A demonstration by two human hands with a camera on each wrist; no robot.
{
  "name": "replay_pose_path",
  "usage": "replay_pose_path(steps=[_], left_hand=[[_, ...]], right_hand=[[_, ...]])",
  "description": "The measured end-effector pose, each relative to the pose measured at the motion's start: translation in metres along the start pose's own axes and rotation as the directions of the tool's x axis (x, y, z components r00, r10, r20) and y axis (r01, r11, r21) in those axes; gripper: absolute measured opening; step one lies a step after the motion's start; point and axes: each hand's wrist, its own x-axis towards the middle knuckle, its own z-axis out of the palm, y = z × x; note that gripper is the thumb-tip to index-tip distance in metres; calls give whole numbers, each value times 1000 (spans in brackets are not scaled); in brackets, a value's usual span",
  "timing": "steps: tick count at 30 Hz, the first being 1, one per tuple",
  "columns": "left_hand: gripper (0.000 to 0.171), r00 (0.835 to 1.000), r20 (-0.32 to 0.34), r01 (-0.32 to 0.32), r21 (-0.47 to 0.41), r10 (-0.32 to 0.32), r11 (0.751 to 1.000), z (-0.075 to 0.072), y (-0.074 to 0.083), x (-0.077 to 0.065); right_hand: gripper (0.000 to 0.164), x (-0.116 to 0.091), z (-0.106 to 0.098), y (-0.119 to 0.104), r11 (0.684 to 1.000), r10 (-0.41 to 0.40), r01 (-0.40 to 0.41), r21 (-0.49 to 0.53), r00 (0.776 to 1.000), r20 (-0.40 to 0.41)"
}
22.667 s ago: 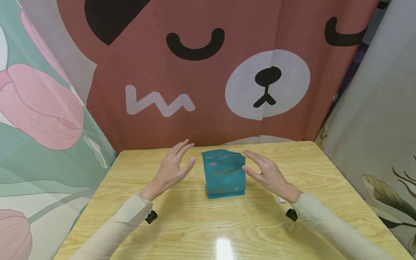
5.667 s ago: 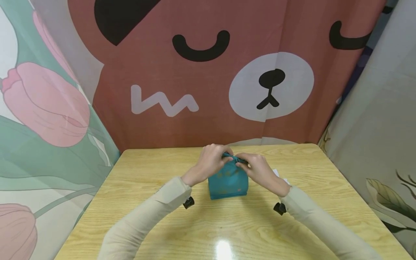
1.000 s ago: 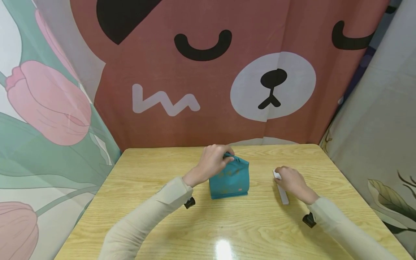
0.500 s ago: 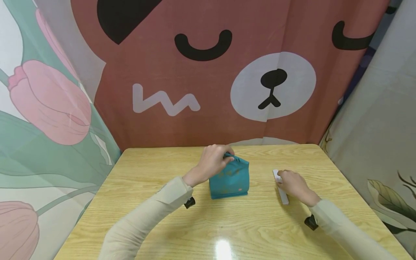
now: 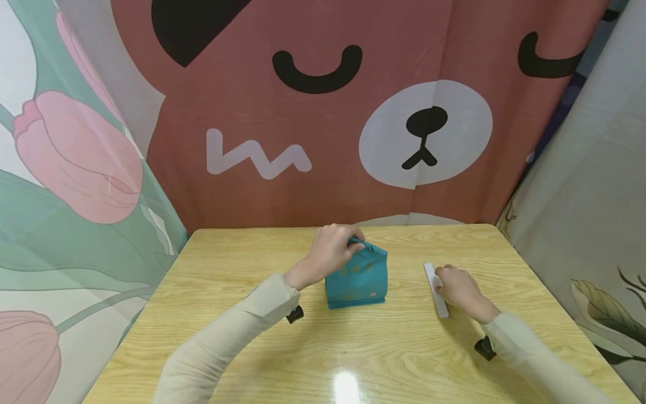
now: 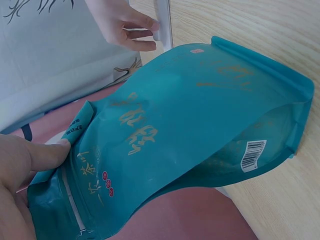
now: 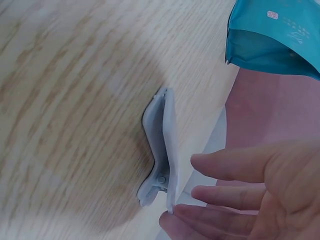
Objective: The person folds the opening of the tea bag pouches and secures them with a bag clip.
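A teal tea pouch (image 5: 356,279) stands on the table with its top folded over. My left hand (image 5: 330,251) pinches that folded top at its left side; in the left wrist view the thumb (image 6: 46,154) presses on the roll. A long pale grey bag clip (image 5: 435,290) lies to the right of the pouch. At the clip's right side is my right hand (image 5: 460,289), with loosely bent fingers. In the right wrist view the clip (image 7: 170,145) has its two arms spread apart, and a fingertip (image 7: 182,211) is at its hinged end, perhaps touching it.
The wooden table (image 5: 303,359) reaches back to a brown bear-print curtain (image 5: 323,196). Printed curtains (image 5: 595,185) close off both sides. A small black wrist camera (image 5: 485,348) sits under each sleeve cuff.
Both hands were on the pouch's folded top several seconds ago. The right hand went to the clip, then slid slightly right, uncovering more of it. The left hand has kept its pinch.
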Motion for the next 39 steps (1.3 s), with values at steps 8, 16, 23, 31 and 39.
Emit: replay_pose_path(steps=[8,16,23,31,39], left_hand=[[12,1000,-4,2,9,-2,1000,0,0,1],[12,1000,1,13,4,-13,1000,-1,0,1],[12,1000,7,18,4,-18,1000,-1,0,1],[12,1000,13,14,19,-14,1000,-1,0,2],[13,1000,3,11,7,-11,1000,-1,-1,1]], right_hand=[[24,-1,2,2,999,25,-26,26,998,55],[23,-1,7,6,998,27,-31,52,997,72],[16,0,9,8,999,23,-26,41,997,67],[8,2,13,11,999,22,-24,31,998,56],[10,3,15,11,1000,4,-6,30,999,54]])
